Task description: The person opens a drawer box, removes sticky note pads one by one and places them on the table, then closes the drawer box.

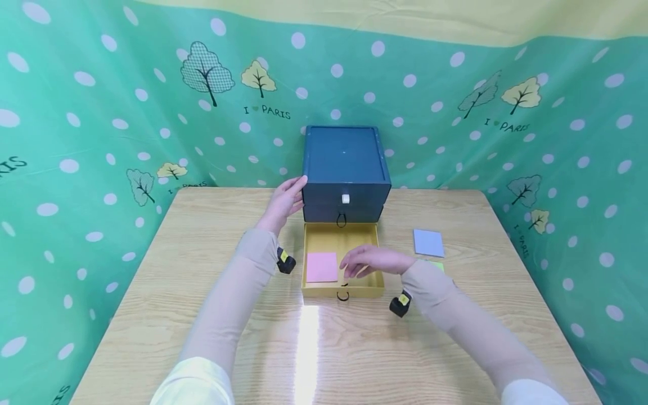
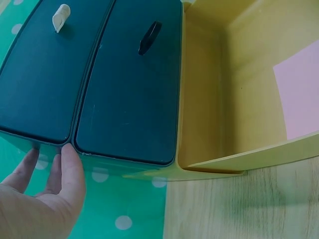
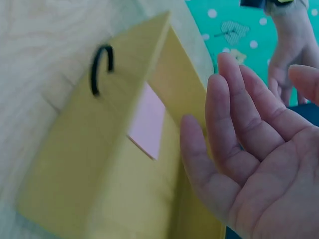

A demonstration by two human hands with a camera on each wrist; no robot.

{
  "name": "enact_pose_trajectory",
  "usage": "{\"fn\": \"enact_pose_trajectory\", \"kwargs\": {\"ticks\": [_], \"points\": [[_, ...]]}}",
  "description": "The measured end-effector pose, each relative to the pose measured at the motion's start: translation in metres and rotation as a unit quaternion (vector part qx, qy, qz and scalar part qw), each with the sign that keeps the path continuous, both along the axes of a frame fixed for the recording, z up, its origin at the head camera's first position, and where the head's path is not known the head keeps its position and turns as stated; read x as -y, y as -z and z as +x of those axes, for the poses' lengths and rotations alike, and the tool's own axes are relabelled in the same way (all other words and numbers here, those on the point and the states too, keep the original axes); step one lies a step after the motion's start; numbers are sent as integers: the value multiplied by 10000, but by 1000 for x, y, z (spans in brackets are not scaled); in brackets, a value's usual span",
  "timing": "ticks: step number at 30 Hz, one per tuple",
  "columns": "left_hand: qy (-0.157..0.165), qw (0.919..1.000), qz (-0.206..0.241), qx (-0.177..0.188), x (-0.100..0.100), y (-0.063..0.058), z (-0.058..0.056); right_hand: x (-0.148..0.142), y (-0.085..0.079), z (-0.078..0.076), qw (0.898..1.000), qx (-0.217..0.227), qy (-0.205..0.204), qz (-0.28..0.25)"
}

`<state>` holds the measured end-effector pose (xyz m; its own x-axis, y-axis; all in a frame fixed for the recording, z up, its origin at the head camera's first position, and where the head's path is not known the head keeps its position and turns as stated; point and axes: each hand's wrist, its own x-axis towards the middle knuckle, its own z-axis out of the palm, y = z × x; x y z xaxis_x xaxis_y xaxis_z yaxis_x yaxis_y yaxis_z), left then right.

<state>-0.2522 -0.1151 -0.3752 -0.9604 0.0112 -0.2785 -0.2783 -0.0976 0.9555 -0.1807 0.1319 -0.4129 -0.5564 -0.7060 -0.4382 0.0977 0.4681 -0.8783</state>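
A dark blue drawer box stands at the back of the table, its yellow bottom drawer pulled out. In the drawer's left part lies a pink sticky note pad. My left hand touches the box's left side, thumb at the front edge; in the left wrist view the fingers rest at the seam between the two upper drawers. Over the open drawer, right of the pink pad, hovers my right hand, its fingers loosely bent with nothing in them in the right wrist view.
Right of the box a blue pad lies on the wooden table. A green pad is partly hidden by the right forearm. The upper drawers have a white knob and a black loop handle. A green patterned cloth hangs behind.
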Motion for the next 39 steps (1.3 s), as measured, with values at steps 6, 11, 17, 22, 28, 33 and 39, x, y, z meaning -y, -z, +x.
{"fn": "enact_pose_trajectory", "kwargs": {"ticks": [6,11,17,22,28,33,39], "points": [[24,10000,-52,-5,0,0,-1,8,-2,-25,9998,-78,-154,100],[29,9999,-119,-52,0,0,0,20,-5,-40,9986,-98,-370,363],[24,9999,-127,-67,0,2,-1,32,-4,-52,9954,-223,-633,678],[-7,9999,-95,-43,0,4,-1,39,8,-61,9917,-301,-679,1049],[-49,9999,-121,-19,0,5,-1,49,29,-72,9794,-671,-847,1706],[-76,9999,-118,13,0,4,1,56,38,-74,9565,-1448,-1279,2186],[-100,9999,-70,-10,0,4,1,64,43,-71,9333,-1989,-1141,2764]]}}
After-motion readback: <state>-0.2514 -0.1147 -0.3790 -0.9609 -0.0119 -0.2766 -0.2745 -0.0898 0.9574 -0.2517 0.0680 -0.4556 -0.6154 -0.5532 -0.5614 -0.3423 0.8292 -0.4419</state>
